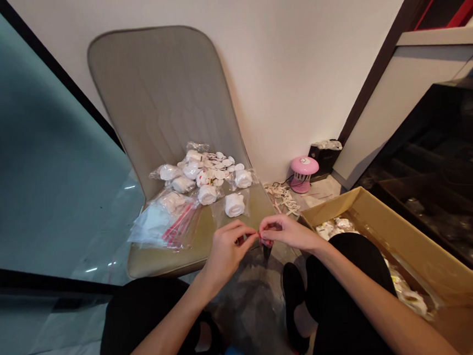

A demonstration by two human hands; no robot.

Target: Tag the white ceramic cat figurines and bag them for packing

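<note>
My left hand (226,247) and my right hand (285,232) meet in front of me, just off the front edge of a grey-green seat cushion (158,96). Both pinch a small clear bag with a red strip (260,237) between fingertips; what is inside it I cannot make out. On the cushion lies a heap of small white items in clear bags (203,177). One bagged white item (234,204) sits closest to my hands. A stack of empty clear bags with red zip strips (166,225) lies at the cushion's left front.
An open cardboard box (429,254) with more bagged white items stands at my right. A pink mushroom-shaped gadget (303,172) and tangled cords sit by the wall. A glass panel (32,162) stands at the left, dark cabinets at the right. My knees in black are below.
</note>
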